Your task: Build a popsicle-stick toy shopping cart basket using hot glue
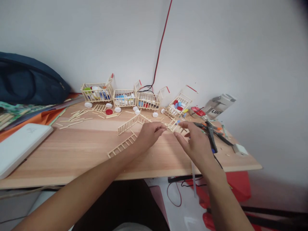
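Observation:
My left hand (152, 132) is closed in a pinch over the middle of the table; what lies between its fingertips is too small to make out. My right hand (197, 141) has its thumb and forefinger apart, close beside a small slatted panel of wooden sticks (177, 127). Whether it touches the panel is not plain. Two longer ladder-like stick frames lie to the left: one angled frame (128, 125) behind my left hand, another frame (122, 146) partly covered by my left forearm.
Along the wall stand several stick-built carts (97, 93) filled with coloured caps. Loose sticks (75, 119) lie at the left, near a white power bank (25, 147) and a blue bag (31, 80). At the right are black-handled pliers (211, 136), a carton (220, 107) and a white adapter (240, 150).

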The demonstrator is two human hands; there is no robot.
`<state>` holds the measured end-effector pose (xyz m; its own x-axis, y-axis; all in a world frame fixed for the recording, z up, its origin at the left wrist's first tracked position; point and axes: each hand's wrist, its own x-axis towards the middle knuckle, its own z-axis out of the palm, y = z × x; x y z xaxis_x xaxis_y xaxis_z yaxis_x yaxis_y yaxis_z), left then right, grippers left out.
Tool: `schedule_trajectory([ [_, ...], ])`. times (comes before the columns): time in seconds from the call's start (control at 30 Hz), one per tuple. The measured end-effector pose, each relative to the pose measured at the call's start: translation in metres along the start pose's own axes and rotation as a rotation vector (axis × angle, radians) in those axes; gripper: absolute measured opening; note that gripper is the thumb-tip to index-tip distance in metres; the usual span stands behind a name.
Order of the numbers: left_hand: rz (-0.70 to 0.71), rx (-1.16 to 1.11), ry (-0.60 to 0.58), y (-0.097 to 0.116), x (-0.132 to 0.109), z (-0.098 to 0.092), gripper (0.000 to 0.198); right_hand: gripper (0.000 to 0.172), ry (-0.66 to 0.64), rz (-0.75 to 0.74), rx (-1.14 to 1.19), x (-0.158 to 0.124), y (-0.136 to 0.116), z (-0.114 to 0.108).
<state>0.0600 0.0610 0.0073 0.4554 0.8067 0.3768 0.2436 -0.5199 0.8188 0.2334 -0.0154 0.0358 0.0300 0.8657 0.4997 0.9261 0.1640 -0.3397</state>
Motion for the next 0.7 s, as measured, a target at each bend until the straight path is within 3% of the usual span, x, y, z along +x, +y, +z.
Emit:
schedule_trajectory([
  [0.17, 0.11, 0.164, -0.102, 0.003, -0.005, -0.001, 0.028, 0.032, 0.031, -0.035, -0.051, 0.005, 0.003, -0.003],
  [0.3, 0.095, 0.324, -0.158, 0.0, -0.009, 0.004, 0.039, 0.032, 0.046, 0.0, -0.086, 0.01, 0.009, -0.008],
  [0.5, 0.099, 0.523, -0.263, -0.001, -0.018, 0.004, 0.045, 0.038, 0.164, 0.192, -0.072, 0.026, 0.02, -0.036],
  [0.6, 0.186, 0.598, -0.315, 0.004, -0.026, 0.001, 0.041, 0.038, 0.203, 0.173, 0.07, 0.042, 0.005, -0.048],
  [0.7, 0.243, 0.673, -0.339, 0.011, -0.037, -0.002, 0.04, 0.035, 0.105, -0.052, 0.213, 0.062, -0.035, -0.043],
])
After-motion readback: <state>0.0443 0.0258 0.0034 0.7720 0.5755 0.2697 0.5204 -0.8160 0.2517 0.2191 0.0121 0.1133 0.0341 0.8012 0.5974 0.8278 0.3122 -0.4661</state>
